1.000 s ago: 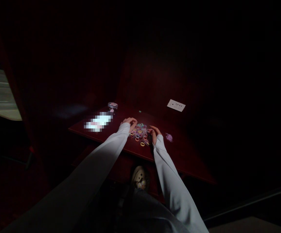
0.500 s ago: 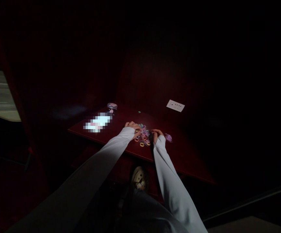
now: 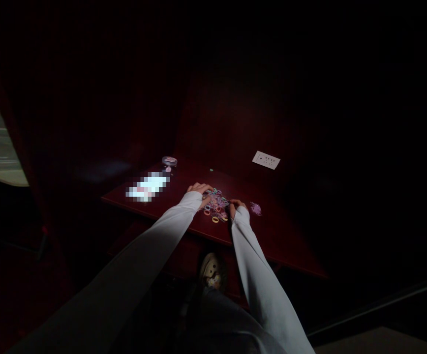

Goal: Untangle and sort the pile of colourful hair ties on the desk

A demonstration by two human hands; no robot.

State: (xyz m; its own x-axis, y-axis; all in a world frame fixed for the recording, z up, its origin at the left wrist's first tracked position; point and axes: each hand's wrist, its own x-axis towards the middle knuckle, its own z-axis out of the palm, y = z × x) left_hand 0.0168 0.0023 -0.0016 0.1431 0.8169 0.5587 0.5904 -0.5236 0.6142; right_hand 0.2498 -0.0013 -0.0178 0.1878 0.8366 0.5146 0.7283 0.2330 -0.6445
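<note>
On the dark red tabletop (image 3: 184, 216) lies a loose pile of small hair ties (image 3: 218, 202) in pastel purple, yellow, orange and green. My left hand (image 3: 199, 191) rests at the pile's left side, its fingers stretched along the back edge and the thumb apart, with nothing visibly gripped. At the right edge, my right hand (image 3: 237, 207) touches the pile with fingers and thumb drawn together; whatever is between the tips is too small and dark to tell. A separate cluster of purple hair ties (image 3: 256, 209) lies just right of that hand.
One green hair tie (image 3: 211, 170) lies alone toward the back. A glowing, pixelated rectangle (image 3: 147, 187) and a clear lidded jar (image 3: 169, 162) are on the left of the table. A white socket plate (image 3: 266, 160) is on the back panel. Below the front edge shows a clog (image 3: 212, 268).
My left hand has drawn slightly back to the left, its fingers straighter. My right fingers have come down and closed toward the thumb at the pile's edge.
</note>
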